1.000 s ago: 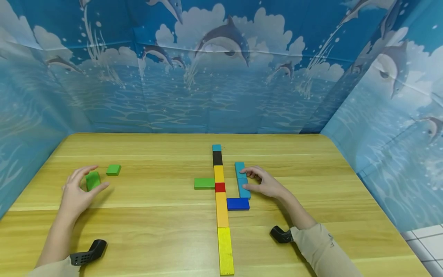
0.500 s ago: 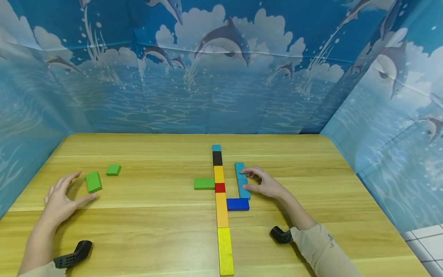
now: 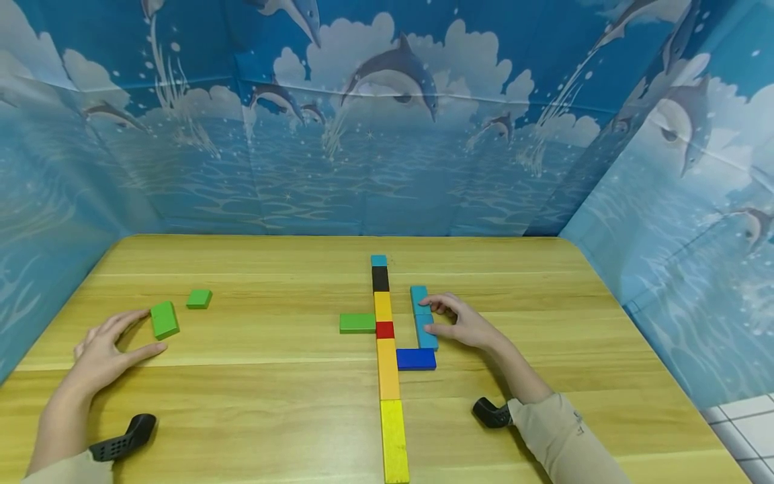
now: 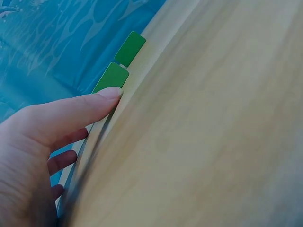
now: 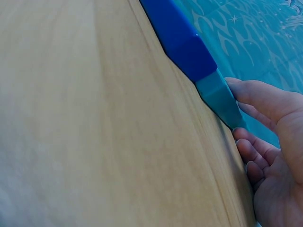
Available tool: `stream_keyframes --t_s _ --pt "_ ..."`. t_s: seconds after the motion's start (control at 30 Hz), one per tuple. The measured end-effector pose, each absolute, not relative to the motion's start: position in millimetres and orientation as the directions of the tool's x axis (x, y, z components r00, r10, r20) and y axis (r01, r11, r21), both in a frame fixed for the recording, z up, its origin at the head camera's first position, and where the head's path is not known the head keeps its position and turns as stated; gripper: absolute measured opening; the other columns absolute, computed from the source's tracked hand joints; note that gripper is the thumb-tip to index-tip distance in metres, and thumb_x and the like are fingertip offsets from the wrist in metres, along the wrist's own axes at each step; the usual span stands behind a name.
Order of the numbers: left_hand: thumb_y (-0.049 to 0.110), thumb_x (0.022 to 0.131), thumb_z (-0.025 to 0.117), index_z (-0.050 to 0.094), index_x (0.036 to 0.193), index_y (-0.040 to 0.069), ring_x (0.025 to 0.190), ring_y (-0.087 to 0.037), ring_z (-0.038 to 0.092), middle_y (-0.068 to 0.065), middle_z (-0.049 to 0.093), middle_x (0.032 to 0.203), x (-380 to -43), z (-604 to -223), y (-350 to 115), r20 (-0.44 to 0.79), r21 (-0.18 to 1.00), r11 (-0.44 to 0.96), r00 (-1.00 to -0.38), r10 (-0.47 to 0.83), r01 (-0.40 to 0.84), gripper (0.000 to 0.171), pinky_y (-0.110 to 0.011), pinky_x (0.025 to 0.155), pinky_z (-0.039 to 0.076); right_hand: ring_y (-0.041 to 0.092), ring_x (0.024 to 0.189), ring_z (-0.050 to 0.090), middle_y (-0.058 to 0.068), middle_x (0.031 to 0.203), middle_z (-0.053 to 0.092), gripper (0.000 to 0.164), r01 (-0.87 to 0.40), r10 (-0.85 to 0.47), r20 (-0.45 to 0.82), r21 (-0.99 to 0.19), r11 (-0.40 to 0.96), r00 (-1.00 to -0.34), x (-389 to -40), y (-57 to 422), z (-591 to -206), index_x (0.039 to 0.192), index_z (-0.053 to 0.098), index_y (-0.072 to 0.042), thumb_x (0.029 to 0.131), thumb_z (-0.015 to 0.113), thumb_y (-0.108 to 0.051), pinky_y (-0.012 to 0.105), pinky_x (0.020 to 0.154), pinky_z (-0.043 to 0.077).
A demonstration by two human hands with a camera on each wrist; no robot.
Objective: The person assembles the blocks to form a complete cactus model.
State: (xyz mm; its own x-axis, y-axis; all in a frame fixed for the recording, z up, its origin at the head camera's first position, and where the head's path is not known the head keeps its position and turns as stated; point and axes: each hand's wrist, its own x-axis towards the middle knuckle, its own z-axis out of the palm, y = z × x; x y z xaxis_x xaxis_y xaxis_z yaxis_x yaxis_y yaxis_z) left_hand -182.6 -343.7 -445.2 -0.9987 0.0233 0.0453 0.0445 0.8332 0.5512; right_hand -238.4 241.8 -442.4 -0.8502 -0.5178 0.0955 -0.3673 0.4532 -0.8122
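Note:
At the left of the head view, my left hand (image 3: pixel 101 351) rests by a larger green block (image 3: pixel 164 320), thumb and index finger spread near its side. A smaller green block (image 3: pixel 199 299) lies just beyond. On the right side, my right hand (image 3: pixel 464 323) touches two light blue blocks lying end to end, the index finger at the far block (image 3: pixel 420 299) and the thumb at the near block (image 3: pixel 426 333). Its other fingers are loosely bent. A dark blue block (image 3: pixel 416 359) meets the near light blue one, as the right wrist view also shows.
A straight row runs toward me: small light blue block (image 3: pixel 379 260), black (image 3: pixel 379 279), orange-yellow, red (image 3: pixel 384 330), orange, then a long yellow block (image 3: pixel 395 440). A green block (image 3: pixel 357 323) sticks out leftward. A dolphin-printed curtain (image 3: pixel 363 168) surrounds the wooden table (image 3: pixel 272 417).
My left hand has let go of the larger green block, leaving it flat on the table, and has drawn back leftward, then settled beside it. The right hand has stayed in place.

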Motion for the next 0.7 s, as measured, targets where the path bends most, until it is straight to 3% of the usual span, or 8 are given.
stream_keyframes --t_s 0.13,0.37,0.7 --pt "0.041 0.085 0.061 0.022 0.144 0.002 0.119 -0.062 0.005 -0.036 0.018 0.138 -183.6 -444.7 -343.9 0.04 0.553 0.832 -0.999 0.024 0.042 0.08 -0.072 0.084 0.005 0.026 0.093 0.04 0.013 0.107 0.049 0.041 -0.372 -0.514 0.107 -0.812 0.449 -0.851 -238.1 241.9 -442.9 0.123 0.052 -0.003 0.084 0.065 -0.01 0.035 0.077 0.036" --pt "0.041 0.084 0.062 0.02 0.145 0.005 0.12 -0.062 0.006 -0.035 0.018 0.138 -188.2 -442.9 -341.5 0.047 0.554 0.831 -0.998 0.033 0.053 0.082 -0.072 0.086 0.004 0.035 0.093 0.04 0.022 0.107 0.048 0.041 -0.362 -0.517 0.095 -0.819 0.445 -0.851 -225.2 233.3 -421.4 0.122 0.05 0.007 0.084 0.063 -0.003 0.041 0.078 0.036" --pt "0.039 0.084 0.063 0.025 0.143 0.004 0.12 -0.062 0.005 -0.034 0.02 0.137 -190.8 -442.0 -339.8 0.064 0.579 0.813 -0.997 0.031 0.063 0.079 -0.071 0.085 0.005 0.035 0.094 0.04 0.023 0.107 0.048 0.041 -0.346 -0.518 0.072 -0.821 0.455 -0.853 -223.9 232.5 -415.8 0.122 0.049 0.007 0.085 0.063 -0.003 0.042 0.079 0.036"
